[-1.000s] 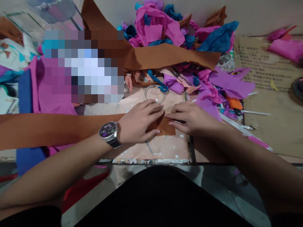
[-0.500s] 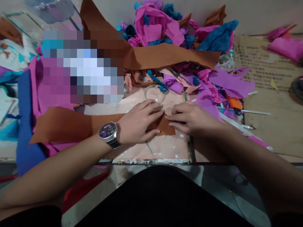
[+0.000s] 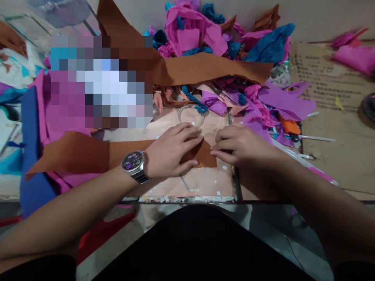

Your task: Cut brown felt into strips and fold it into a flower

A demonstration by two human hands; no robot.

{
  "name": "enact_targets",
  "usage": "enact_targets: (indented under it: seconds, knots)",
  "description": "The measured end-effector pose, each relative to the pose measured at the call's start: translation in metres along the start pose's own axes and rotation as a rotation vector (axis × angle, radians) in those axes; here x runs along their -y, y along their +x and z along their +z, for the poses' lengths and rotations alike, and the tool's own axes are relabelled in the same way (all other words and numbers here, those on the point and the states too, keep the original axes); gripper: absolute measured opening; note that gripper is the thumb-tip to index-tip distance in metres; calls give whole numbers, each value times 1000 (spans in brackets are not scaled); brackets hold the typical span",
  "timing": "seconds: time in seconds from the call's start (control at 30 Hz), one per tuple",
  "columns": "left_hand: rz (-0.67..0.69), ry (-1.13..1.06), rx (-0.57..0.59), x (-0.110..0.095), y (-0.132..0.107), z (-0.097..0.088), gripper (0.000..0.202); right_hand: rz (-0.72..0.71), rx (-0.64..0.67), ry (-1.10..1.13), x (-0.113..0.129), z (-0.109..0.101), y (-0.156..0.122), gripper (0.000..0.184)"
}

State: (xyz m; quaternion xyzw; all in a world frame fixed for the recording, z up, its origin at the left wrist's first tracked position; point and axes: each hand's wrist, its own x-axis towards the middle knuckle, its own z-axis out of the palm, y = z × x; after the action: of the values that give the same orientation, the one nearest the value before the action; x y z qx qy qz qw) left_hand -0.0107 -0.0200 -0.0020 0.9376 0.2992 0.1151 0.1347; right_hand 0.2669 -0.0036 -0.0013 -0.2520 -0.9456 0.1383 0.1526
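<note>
A brown crepe paper strip lies lengthwise across the work board, its left end draped over pink and blue sheets. My left hand, with a watch on its wrist, rests flat on the strip, fingers spread. At the strip's right end my right hand has its fingers curled together, the tips pinched at the paper's edge. The underside of that grip is hidden. Just beyond the fingers of my left hand lies a clear ring-shaped roll.
A second brown strip stretches over a heap of pink, blue and purple paper scraps. White sticks and an orange tool lie right. Printed cardboard covers the right side. A blurred-out patch hides part of the left.
My right hand has shifted slightly to the right along the strip's end. The strip's left end reaches a little farther left. My left hand stays nearly where it was.
</note>
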Motion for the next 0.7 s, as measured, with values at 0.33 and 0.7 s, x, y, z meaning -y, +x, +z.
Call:
enact_targets:
  seconds: [0.33, 0.7]
  knots:
    - [4, -5, -3, -1, 0, -1, 68, -8, -3, -14, 0, -3, 1, 26]
    - [1, 0, -15, -1, -1, 1, 66, 58, 35, -34, 4, -1, 3, 37]
